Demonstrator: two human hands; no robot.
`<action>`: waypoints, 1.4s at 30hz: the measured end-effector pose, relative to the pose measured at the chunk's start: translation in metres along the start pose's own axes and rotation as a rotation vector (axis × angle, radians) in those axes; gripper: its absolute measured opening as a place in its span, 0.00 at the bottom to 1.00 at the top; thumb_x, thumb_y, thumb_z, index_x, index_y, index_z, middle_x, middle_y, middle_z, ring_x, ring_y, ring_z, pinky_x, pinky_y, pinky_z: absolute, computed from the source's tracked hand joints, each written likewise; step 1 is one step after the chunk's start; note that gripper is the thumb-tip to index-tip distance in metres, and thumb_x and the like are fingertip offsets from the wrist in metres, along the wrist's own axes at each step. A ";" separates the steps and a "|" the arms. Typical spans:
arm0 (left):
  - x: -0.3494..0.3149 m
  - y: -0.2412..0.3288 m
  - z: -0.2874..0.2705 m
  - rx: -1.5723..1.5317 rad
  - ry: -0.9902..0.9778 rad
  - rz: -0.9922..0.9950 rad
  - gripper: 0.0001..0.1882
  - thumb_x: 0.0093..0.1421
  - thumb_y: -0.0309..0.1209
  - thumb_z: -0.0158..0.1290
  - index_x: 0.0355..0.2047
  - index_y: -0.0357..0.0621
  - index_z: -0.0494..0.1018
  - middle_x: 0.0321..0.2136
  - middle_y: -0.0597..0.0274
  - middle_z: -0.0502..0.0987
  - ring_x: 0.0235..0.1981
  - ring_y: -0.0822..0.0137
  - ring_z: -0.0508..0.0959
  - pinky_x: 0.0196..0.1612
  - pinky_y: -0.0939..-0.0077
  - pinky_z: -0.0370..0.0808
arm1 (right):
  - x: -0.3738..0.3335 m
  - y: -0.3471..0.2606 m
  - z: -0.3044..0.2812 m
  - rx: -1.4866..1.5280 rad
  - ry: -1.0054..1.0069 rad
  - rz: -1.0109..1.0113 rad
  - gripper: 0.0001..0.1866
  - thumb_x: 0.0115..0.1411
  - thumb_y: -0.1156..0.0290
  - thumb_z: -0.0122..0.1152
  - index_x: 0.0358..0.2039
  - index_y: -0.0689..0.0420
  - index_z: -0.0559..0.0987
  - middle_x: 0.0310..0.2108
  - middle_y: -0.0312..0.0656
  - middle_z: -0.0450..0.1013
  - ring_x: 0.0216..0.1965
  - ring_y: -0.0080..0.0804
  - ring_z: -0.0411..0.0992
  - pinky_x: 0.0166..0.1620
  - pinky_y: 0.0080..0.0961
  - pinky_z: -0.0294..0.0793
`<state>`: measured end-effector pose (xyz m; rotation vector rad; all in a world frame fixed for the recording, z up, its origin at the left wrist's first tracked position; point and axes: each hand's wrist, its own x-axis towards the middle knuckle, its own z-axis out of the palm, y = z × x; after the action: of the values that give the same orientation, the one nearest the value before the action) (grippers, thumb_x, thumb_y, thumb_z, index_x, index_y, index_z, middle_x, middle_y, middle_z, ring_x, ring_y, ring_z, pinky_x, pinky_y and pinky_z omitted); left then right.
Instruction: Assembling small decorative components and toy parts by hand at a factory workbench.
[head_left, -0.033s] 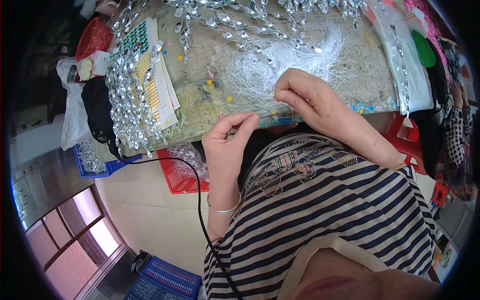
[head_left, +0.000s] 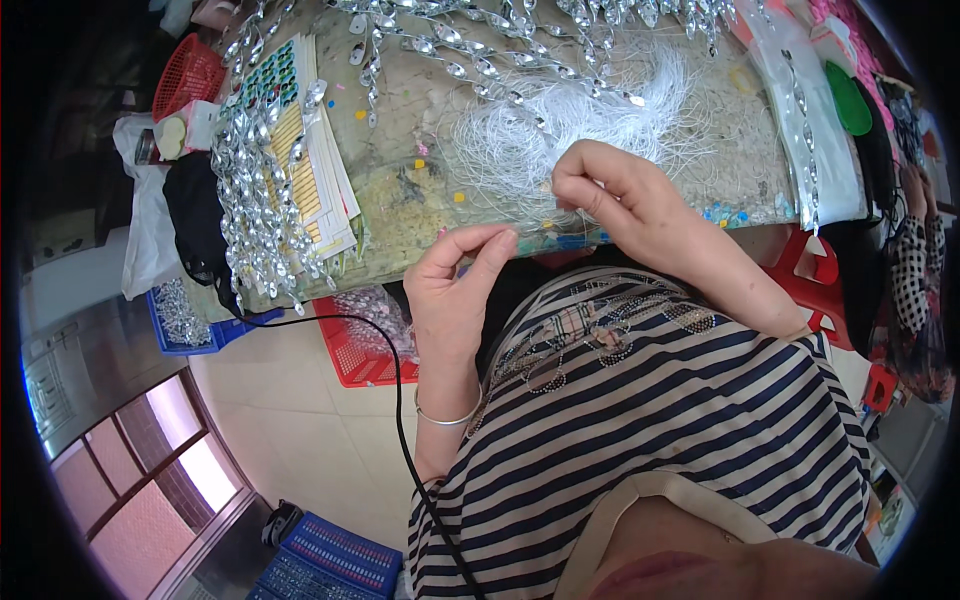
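The loose, fine white thread heap [head_left: 590,120], seemingly light, limp and slippery, is best pinched at strand ends; left hand [head_left: 450,285] and right hand [head_left: 630,205] are pinched, contents indiscernible.

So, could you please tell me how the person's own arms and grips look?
The left grip and right grip are gloveless. Striped sleeves leave the left forearm and right forearm bare. A silver-coloured bangle circles the left forearm, and a black cable runs beside it.
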<state>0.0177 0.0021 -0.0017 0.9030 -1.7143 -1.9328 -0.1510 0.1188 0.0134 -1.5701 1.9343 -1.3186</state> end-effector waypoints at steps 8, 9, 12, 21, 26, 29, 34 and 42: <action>-0.001 0.000 0.011 -0.078 0.079 0.013 0.05 0.54 0.20 0.57 0.33 0.35 0.77 0.28 0.65 0.78 0.29 0.79 0.73 0.36 0.87 0.69 | 0.005 -0.011 0.001 0.906 -0.112 0.400 0.12 0.67 0.66 0.45 0.34 0.62 0.72 0.34 0.37 0.73 0.32 0.19 0.68 0.40 0.17 0.69; -0.001 -0.003 0.012 -0.077 0.080 0.014 0.05 0.54 0.20 0.57 0.33 0.35 0.77 0.28 0.65 0.78 0.29 0.79 0.73 0.36 0.87 0.69 | 0.005 -0.013 0.003 0.907 -0.112 0.399 0.12 0.67 0.66 0.45 0.34 0.62 0.72 0.34 0.37 0.73 0.32 0.19 0.68 0.40 0.17 0.69; -0.001 -0.009 0.014 0.099 0.090 0.182 0.04 0.54 0.20 0.57 0.32 0.36 0.77 0.28 0.65 0.78 0.29 0.79 0.73 0.35 0.86 0.69 | 0.005 -0.013 0.008 0.663 -0.074 0.269 0.08 0.64 0.68 0.49 0.33 0.59 0.73 0.36 0.38 0.74 0.35 0.24 0.69 0.43 0.21 0.68; 0.000 -0.009 0.006 -0.318 -0.023 -0.003 0.05 0.57 0.25 0.55 0.33 0.35 0.76 0.28 0.64 0.77 0.29 0.77 0.74 0.35 0.86 0.69 | 0.002 -0.015 0.020 -0.082 0.011 -0.228 0.06 0.52 0.76 0.60 0.32 0.57 0.74 0.38 0.38 0.72 0.40 0.39 0.66 0.46 0.29 0.64; 0.001 -0.012 0.005 -0.431 -0.031 -0.079 0.07 0.57 0.25 0.55 0.34 0.34 0.76 0.28 0.63 0.77 0.30 0.77 0.74 0.36 0.86 0.69 | 0.001 -0.012 0.023 -0.031 -0.013 -0.235 0.06 0.52 0.77 0.59 0.32 0.58 0.74 0.40 0.39 0.71 0.40 0.39 0.64 0.45 0.29 0.64; -0.001 -0.006 0.009 -0.345 -0.003 -0.012 0.05 0.57 0.24 0.55 0.34 0.34 0.76 0.28 0.63 0.77 0.30 0.78 0.74 0.37 0.86 0.69 | 0.000 -0.013 0.022 -0.026 -0.024 -0.225 0.05 0.52 0.77 0.59 0.32 0.58 0.75 0.40 0.40 0.70 0.40 0.38 0.64 0.45 0.29 0.64; -0.004 -0.001 0.011 -0.259 0.034 0.042 0.03 0.57 0.23 0.55 0.32 0.35 0.75 0.28 0.65 0.76 0.30 0.79 0.73 0.37 0.86 0.69 | -0.002 -0.014 0.023 -0.032 0.030 -0.161 0.03 0.56 0.75 0.57 0.31 0.58 0.74 0.38 0.41 0.67 0.41 0.36 0.64 0.45 0.27 0.64; -0.005 -0.005 0.007 0.024 -0.021 0.205 0.03 0.58 0.23 0.55 0.28 0.37 0.73 0.28 0.68 0.75 0.27 0.80 0.69 0.32 0.87 0.64 | 0.001 -0.005 0.022 0.515 -0.116 0.256 0.04 0.62 0.73 0.51 0.33 0.60 0.70 0.36 0.37 0.64 0.38 0.23 0.64 0.43 0.19 0.64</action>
<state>0.0170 0.0118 -0.0050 0.6869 -1.7703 -1.7967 -0.1326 0.1086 0.0058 -1.0837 1.5025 -1.4285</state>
